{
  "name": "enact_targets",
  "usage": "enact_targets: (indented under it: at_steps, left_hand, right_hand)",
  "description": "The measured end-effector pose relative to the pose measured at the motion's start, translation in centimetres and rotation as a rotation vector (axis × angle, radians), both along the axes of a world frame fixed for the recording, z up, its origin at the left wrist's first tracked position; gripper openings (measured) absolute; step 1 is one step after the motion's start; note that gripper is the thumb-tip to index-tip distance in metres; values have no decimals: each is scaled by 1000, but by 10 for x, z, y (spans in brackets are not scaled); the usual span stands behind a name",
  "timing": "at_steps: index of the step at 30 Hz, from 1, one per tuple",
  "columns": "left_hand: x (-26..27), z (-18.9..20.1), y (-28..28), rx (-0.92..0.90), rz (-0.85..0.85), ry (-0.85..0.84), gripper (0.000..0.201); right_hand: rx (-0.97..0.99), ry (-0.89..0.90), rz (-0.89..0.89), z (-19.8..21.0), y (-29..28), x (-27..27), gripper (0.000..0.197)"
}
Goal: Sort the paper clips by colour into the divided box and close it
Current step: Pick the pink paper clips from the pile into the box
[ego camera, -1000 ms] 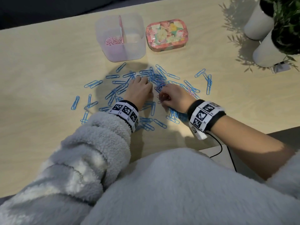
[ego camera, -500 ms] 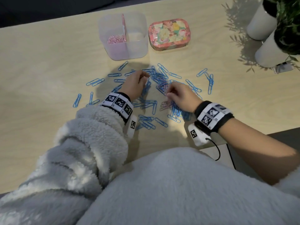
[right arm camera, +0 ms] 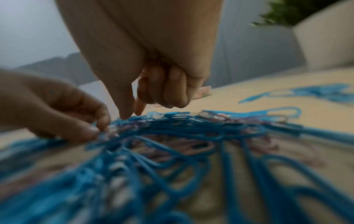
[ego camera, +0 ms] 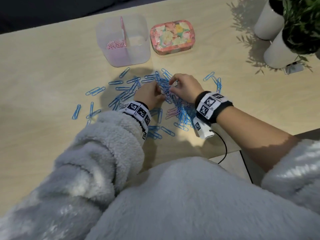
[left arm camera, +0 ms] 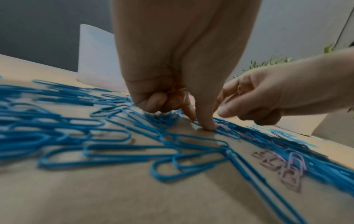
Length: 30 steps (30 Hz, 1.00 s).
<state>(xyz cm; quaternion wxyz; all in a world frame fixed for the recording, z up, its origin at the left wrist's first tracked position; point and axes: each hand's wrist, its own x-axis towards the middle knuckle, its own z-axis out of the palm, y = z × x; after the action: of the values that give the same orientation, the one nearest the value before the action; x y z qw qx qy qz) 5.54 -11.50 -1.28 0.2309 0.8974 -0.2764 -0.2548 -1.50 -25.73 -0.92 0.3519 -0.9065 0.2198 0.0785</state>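
Both hands were down in the thick of the blue paper clips (ego camera: 131, 90), close together but not touching. The left hand (ego camera: 149, 97) had its outer fingers curled under while thumb and forefinger reached down to the table (ego camera: 43, 70); the thumb tip pressed beside a pink clip, and I could not tell whether anything was pinched. The right hand (ego camera: 186, 87) was curled too, thumb and forefinger poised just over the pile; whether it held a clip was unclear. A small cluster of pink paper clips (ego camera: 173, 112) lay on the near side of the hands, among the blue ones. Beyond the left hand stood the divided box (ego camera: 138, 51), open, with pink clips in its left compartment. Its floral lid (ego camera: 173, 37) lay beyond the right hand, just beside the box.
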Motion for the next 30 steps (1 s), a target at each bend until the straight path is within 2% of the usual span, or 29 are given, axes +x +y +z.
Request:
enact_targets:
  at_steps: [2, 3, 7, 9, 12, 14, 17, 19, 21, 23, 27, 30]
  left_hand:
    - [2, 2, 8, 4, 2, -18, 18]
    - [3, 3, 13, 15, 0, -24, 20]
    - [10, 4, 29, 24, 2, -59, 19]
    - [10, 5, 29, 24, -16, -92, 18]
    - [7, 8, 18, 26, -83, -98, 19]
    - [3, 9, 8, 24, -162, -97, 20]
    - [-2, 10, -3, 68, -255, -141, 19]
    - [-3, 11, -6, 105, -286, -160, 17]
    - [-4, 10, -5, 121, -318, -154, 18]
    - [-3, 7, 0, 120, -346, -141, 21]
    - [0, 6, 9, 37, -251, -74, 19]
    - [8, 8, 11, -61, -90, 46, 18]
  right_hand:
    - [-140, 50, 97, -3, 0, 0, 12]
    - [-132, 36, 96, -4, -2, 0, 9]
    - [42, -71, -132, -5, -20, -4, 7]
    - [43, -107, -243, -4, -30, -7, 4]
    - [-10, -81, -273, -3, -31, -14, 18]
    - [-69, -78, -207, -1, -22, -16, 20]
    - [-128, -39, 37, 4, -5, -14, 19]
    - [-229, -6, 171, 5, 0, -11, 26]
    - [-309, 36, 253, 6, -1, -8, 30]
    - [-351, 72, 307, 5, -4, -4, 26]
    - [-314, 95, 268, 4, -9, -3, 15]
    - [-88, 14, 128, -2, -18, -9, 14]
